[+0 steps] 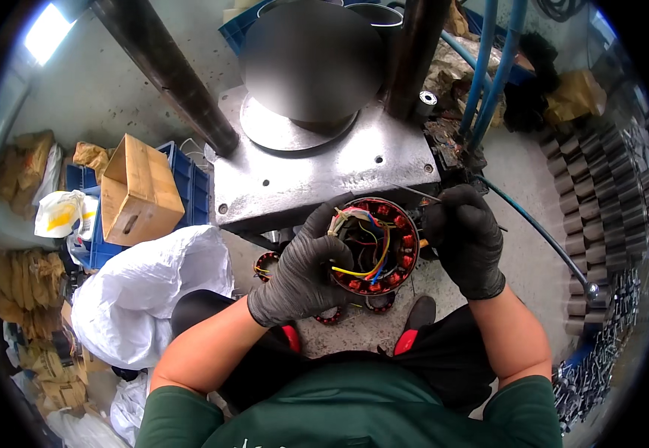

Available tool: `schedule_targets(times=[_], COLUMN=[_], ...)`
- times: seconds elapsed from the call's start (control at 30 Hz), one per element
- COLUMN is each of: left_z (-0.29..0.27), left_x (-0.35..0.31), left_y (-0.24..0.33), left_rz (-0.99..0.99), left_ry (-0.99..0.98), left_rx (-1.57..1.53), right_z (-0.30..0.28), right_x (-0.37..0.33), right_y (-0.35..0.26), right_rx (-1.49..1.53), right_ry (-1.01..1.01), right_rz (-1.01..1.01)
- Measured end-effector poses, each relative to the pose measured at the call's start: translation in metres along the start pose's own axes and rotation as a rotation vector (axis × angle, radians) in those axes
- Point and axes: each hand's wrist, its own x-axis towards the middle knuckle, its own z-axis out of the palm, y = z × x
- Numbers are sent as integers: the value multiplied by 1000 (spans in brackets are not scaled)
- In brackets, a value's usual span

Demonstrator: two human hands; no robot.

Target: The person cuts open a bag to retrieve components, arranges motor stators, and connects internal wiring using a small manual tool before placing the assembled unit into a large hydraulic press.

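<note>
My gloved left hand (298, 272) grips the left side of a round motor stator (397, 278), tilted so that its open face shows. Red copper coils line the ring, and yellow, red, blue and white wires loop across its middle. On the stator's right, my gloved right hand (470, 243) is closed around a thin dark metal rod (412, 192), whose tip points left over the stator's upper edge. Whether the right fingers also touch the ring is hard to tell. Below, by my feet, lie more stators: one at the left (266, 264), others partly hidden under my left hand.
A press with a thick metal bed (324, 175) and dark columns (171, 78) stands ahead. Leftward are a cardboard box (145, 194), blue crates (190, 179) and a white sack (145, 291). Stacked metal cylinders (585, 201) and a ball-ended lever (563, 254) are at right.
</note>
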Motion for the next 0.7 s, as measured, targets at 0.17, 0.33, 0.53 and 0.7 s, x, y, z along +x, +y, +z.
schedule_targets(times=[0.17, 0.33, 0.53, 0.7], left_z=[-5, -1, 4, 9], left_x=[-1, -4, -4, -4], left_y=[-5, -3, -5, -1], left_rz=[194, -288, -274, -260], left_ry=[-46, 106, 0, -11], left_rx=[264, -356, -446, -435], right_z=[21, 28, 32, 31], right_x=[-13, -18, -17, -18], right_y=[-19, -24, -32, -34], right_rx=[-246, -777, -1001, -946], right_ry=[-72, -192, -256, -249], right_rz=[-110, -375, -421, -355])
